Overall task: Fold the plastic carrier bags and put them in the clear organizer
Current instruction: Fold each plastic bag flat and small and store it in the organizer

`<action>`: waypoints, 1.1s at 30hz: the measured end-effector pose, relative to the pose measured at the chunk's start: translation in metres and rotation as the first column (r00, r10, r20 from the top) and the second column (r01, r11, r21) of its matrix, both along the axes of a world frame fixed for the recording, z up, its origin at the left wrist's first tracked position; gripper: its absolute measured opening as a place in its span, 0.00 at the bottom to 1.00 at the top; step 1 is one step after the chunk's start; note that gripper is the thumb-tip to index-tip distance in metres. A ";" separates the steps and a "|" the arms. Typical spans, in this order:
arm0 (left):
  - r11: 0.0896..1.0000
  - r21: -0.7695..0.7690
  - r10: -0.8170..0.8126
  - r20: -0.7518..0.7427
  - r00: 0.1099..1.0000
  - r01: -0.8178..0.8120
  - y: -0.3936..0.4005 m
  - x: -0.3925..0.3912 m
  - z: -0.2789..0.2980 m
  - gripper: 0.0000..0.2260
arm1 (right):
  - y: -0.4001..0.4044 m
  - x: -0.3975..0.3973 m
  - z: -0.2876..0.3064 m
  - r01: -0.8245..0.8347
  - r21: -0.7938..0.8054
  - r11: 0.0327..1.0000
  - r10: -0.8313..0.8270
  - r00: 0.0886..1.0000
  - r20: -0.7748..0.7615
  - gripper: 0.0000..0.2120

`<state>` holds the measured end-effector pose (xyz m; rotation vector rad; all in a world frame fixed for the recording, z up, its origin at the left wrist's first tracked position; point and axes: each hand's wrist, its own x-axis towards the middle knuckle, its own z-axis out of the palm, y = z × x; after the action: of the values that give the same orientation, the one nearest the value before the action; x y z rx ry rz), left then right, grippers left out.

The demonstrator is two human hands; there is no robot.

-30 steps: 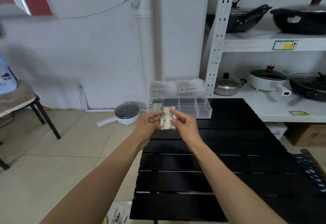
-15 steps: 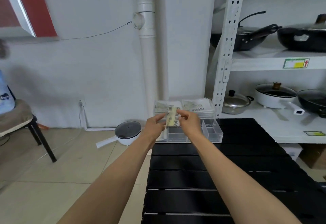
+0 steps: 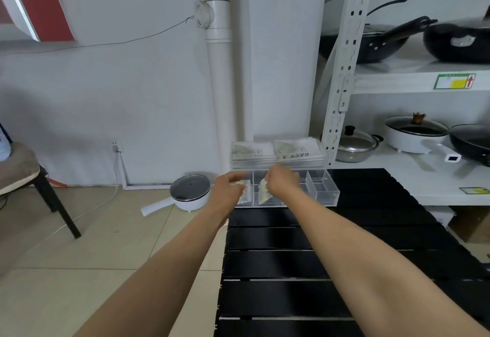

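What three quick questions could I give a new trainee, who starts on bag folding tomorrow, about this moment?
1. True or false: the right hand holds a folded bag at the clear organizer.
2. Where does the organizer stand? A) on the floor B) at the far edge of the black slatted table C) on the shelf
3. Fill in: the white pot with a glass lid stands on the ____.

Key: 1 true; 2 B; 3 floor
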<state>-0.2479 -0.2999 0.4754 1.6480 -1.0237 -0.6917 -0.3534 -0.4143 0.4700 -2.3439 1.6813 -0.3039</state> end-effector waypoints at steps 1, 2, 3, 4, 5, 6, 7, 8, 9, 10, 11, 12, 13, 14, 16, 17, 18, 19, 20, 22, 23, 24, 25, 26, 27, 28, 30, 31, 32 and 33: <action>1.000 -0.014 0.015 0.009 1.000 -0.014 0.001 0.003 -0.003 0.16 | 0.002 0.002 0.001 -0.017 -0.019 1.000 0.016 0.998 -0.054 0.10; 0.999 -0.025 0.027 0.032 0.999 -0.026 0.004 0.005 -0.005 0.16 | 0.003 0.004 0.003 -0.030 -0.034 0.999 0.027 0.994 -0.103 0.10; 0.999 -0.023 0.037 0.069 0.997 -0.036 0.006 0.007 -0.006 0.16 | 0.005 0.005 0.005 -0.045 -0.044 0.998 0.038 0.988 -0.152 0.08; 0.999 -0.018 0.047 0.110 0.993 -0.046 0.009 0.008 -0.008 0.17 | 0.007 0.005 0.006 -0.058 -0.056 0.997 0.046 0.980 -0.191 0.08; 0.998 -0.016 0.055 0.137 0.989 -0.053 0.012 0.010 -0.009 0.17 | 0.008 0.005 0.006 -0.072 -0.068 0.995 0.055 0.973 -0.224 0.08; 0.998 -0.017 0.058 0.153 0.987 -0.056 0.016 0.012 -0.010 0.17 | 0.008 0.005 0.007 -0.085 -0.071 0.994 0.066 0.967 -0.246 0.08; 0.998 -0.016 0.059 0.160 0.985 -0.057 0.020 0.014 -0.011 0.16 | 0.009 0.005 0.008 -0.096 -0.064 0.993 0.076 0.961 -0.266 0.08; 0.998 -0.017 0.061 0.167 0.984 -0.059 0.024 0.016 -0.012 0.16 | 0.010 0.005 0.011 -0.102 -0.052 0.993 0.083 0.953 -0.292 0.08; 0.998 -0.014 0.059 0.176 0.983 -0.058 0.028 0.018 -0.013 0.16 | 0.010 0.005 0.013 -0.104 -0.044 0.994 0.085 0.943 -0.321 0.10; 0.998 -0.013 0.057 0.186 0.981 -0.055 0.032 0.022 -0.016 0.16 | 0.012 0.006 0.015 -0.101 -0.045 0.994 0.079 0.933 -0.351 0.12; 0.998 -0.010 0.056 0.186 0.981 -0.055 0.036 0.026 -0.019 0.17 | 0.015 0.007 0.018 -0.101 -0.065 0.993 0.069 0.924 -0.375 0.12; 0.998 -0.010 0.058 0.182 0.982 -0.057 0.042 0.029 -0.022 0.17 | 0.019 0.008 0.020 -0.110 -0.114 0.987 0.057 0.917 -0.396 0.10; 0.998 -0.006 0.065 0.183 0.981 -0.065 0.048 0.033 -0.024 0.17 | 0.024 0.011 0.021 -0.122 -0.178 0.976 0.041 0.914 -0.403 0.08; 0.997 -0.004 0.073 0.185 0.980 -0.074 0.055 0.036 -0.026 0.17 | 0.031 0.016 0.021 -0.129 -0.239 0.962 0.029 0.922 -0.385 0.06; 0.996 -0.005 0.088 0.159 0.983 -0.088 0.071 0.041 -0.030 0.16 | 0.048 0.030 0.016 -0.146 -0.279 0.949 0.072 0.963 -0.260 0.07; 0.995 -0.003 0.099 0.138 0.986 -0.099 0.080 0.042 -0.031 0.15 | 0.057 0.040 0.011 -0.153 -0.255 0.955 0.117 0.982 -0.149 0.08; 0.993 0.001 0.115 0.118 0.986 -0.116 0.089 0.044 -0.033 0.15 | 0.068 0.051 0.005 -0.161 -0.220 0.962 0.156 0.987 -0.039 0.10; 0.990 0.005 0.138 0.094 0.986 -0.139 0.099 0.047 -0.036 0.15 | 0.082 0.062 0.000 -0.187 -0.186 0.964 0.197 0.980 0.039 0.10; 0.986 0.013 0.163 0.068 0.984 -0.164 0.109 0.050 -0.041 0.15 | 0.098 0.073 -0.005 -0.233 -0.159 0.959 0.247 0.966 0.078 0.11; 0.976 0.047 0.213 0.015 0.977 -0.213 0.133 0.059 -0.053 0.16 | 0.130 0.094 -0.016 -0.361 -0.105 0.927 0.371 0.923 0.098 0.11; 0.970 0.072 0.232 0.000 0.973 -0.231 0.146 0.065 -0.062 0.16 | 0.147 0.105 -0.023 -0.428 -0.071 0.901 0.433 0.896 0.096 0.11; 0.966 0.095 0.243 -0.003 0.970 -0.242 0.161 0.070 -0.071 0.16 | 0.162 0.115 -0.030 -0.488 -0.036 0.872 0.489 0.869 0.078 0.10; 0.959 0.125 0.256 0.006 0.967 -0.255 0.176 0.077 -0.082 0.15 | 0.177 0.125 -0.038 -0.535 0.004 0.845 0.534 0.844 0.055 0.10; 0.951 0.155 0.267 0.027 0.963 -0.268 0.191 0.084 -0.091 0.14 | 0.191 0.133 -0.046 -0.566 0.050 0.823 0.564 0.824 0.042 0.10; 0.942 0.188 0.273 0.046 0.961 -0.277 0.205 0.091 -0.101 0.14 | 0.204 0.141 -0.055 -0.584 0.106 0.805 0.584 0.811 0.038 0.10; 0.933 0.224 0.275 0.055 0.960 -0.280 0.219 0.100 -0.111 0.13 | 0.217 0.147 -0.063 -0.598 0.156 0.786 0.600 0.799 0.035 0.10; 0.902 0.330 0.286 0.026 0.958 -0.278 0.246 0.116 -0.130 0.14 | 0.239 0.159 -0.080 -0.616 0.246 0.748 0.635 0.773 0.007 0.07; 0.880 0.390 0.297 -0.006 0.955 -0.271 0.258 0.124 -0.141 0.14 | 0.248 0.166 -0.090 -0.616 0.293 0.731 0.649 0.760 -0.022 0.05; 0.854 0.447 0.314 -0.035 0.949 -0.266 0.269 0.131 -0.151 0.14 | 0.256 0.174 -0.101 -0.611 0.340 0.715 0.664 0.746 -0.054 0.04; 0.826 0.501 0.331 -0.058 0.942 -0.259 0.280 0.138 -0.162 0.14 | 0.264 0.182 -0.113 -0.601 0.392 0.697 0.678 0.730 -0.087 0.06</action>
<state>-0.1096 -0.0197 0.3132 2.1019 -0.4842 -0.8900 -0.1711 -0.1505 0.3571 -2.5625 0.7665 0.3769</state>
